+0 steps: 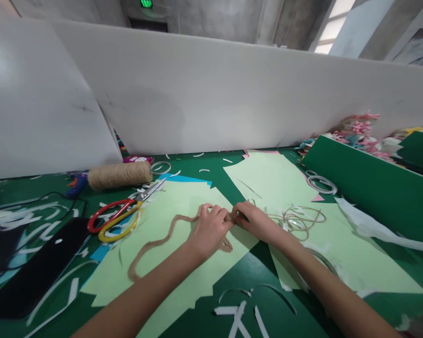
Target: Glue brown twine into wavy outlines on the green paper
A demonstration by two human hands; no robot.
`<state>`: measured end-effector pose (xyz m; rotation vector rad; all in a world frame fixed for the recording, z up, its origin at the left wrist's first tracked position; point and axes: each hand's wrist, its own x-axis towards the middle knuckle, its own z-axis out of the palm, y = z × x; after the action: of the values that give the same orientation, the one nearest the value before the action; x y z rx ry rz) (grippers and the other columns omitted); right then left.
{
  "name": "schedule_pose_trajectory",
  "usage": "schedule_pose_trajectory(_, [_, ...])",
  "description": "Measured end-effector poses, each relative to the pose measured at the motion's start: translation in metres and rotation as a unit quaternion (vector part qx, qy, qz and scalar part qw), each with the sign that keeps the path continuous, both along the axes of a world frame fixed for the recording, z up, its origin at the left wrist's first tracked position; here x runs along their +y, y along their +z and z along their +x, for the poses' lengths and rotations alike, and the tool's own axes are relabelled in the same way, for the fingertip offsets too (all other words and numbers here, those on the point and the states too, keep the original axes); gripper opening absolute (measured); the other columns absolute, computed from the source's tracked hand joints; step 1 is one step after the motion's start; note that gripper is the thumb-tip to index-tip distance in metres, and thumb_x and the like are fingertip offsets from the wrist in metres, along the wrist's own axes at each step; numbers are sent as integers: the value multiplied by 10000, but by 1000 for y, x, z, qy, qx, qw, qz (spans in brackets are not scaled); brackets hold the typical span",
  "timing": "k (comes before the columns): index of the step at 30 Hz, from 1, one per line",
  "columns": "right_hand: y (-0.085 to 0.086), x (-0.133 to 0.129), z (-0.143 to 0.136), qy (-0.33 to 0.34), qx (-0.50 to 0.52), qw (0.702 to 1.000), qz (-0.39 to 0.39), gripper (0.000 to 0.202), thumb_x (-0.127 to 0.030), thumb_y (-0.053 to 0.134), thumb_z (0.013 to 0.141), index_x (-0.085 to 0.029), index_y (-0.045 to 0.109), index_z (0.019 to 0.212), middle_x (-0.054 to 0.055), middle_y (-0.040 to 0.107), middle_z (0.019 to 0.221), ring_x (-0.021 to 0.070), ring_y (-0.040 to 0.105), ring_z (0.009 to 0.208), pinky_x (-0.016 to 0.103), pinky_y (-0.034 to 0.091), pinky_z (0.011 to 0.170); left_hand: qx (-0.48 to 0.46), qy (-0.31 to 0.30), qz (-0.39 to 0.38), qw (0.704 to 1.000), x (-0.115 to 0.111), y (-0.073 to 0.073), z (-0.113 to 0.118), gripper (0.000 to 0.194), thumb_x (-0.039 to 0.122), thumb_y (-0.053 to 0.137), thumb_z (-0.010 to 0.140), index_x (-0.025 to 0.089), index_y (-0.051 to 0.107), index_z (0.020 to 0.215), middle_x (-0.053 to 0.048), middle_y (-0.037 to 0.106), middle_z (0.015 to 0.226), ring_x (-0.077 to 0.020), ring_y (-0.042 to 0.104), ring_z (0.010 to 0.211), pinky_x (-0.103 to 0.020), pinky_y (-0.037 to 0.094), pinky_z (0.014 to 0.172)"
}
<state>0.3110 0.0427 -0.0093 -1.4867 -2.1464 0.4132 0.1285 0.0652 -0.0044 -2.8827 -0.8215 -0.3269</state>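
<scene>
Two hands: left hand (210,230) and right hand (252,219), each grip pinching brown cord (162,242).
Green paper (193,288): beneath, on the desk (246,274).
Scissors (140,204): left.
Twine roll (120,175): far left.

A white board (211,98) bars the far side; rightward, flat sheets (368,263) leave passage until a green panel (384,188).

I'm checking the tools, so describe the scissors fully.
The scissors have shiny metal blades and plastic-looking handle loops, one red, one yellow. They lie on their side over pale green paper and blue paper, loops nearer the person, tips pointing away and to the right. The blades look close together; whether fully shut is unclear. They lie left of the left hand, just in front of the twine roll. Neither hand touches them.
</scene>
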Motion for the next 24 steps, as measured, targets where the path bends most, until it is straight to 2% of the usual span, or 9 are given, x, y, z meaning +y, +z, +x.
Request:
schedule_pose_trajectory(4, [-5, 4, -1, 40, 26, 999, 15, 183, -17, 459, 807, -196, 496, 790, 25, 564, 816, 170, 491, 801, 278, 391, 693, -10, 4, 2, 1000, 0, -2, 0, 123, 114, 562, 829, 213, 605, 888, -47, 550, 1002, -219, 454, 972, -429, 255, 900])
schedule_pose_trajectory(9, [-11, 9, -1, 44, 36, 998, 15, 179, -23, 452, 811, -195, 496, 832, 26, 556, 838, 165, 504, 811, 279, 401, 701, -12, -3, 22, 1000, 1, -4, 0, 142, 99, 556, 816, 203, 592, 906, -52, 550, 1016, -221, 457, 976, -437, 243, 916])
schedule_pose_trajectory(16, [-9, 9, 2, 43, 42, 998, 22, 174, -20, 466, 804, -190, 504, 799, 28, 532, 834, 164, 509, 815, 278, 414, 715, -3, 18, 16, 1000, -2, -2, 2, 190, 110, 539, 837, 200, 562, 1003, -58, 546, 1038, -229, 474, 998, -431, 244, 928])
schedule_pose_trajectory(24, [-6, 8, 5, 57, 34, 998, 19, 172, -41, 466, 821, -186, 550, 787, 31, 541, 807, 169, 508, 795, 289, 417, 709, -10, 17, 28, 999, -1, -3, 2, 161, 138, 527, 850, 192, 553, 999, -65, 533, 1090, -228, 465, 1016, -441, 230, 962])
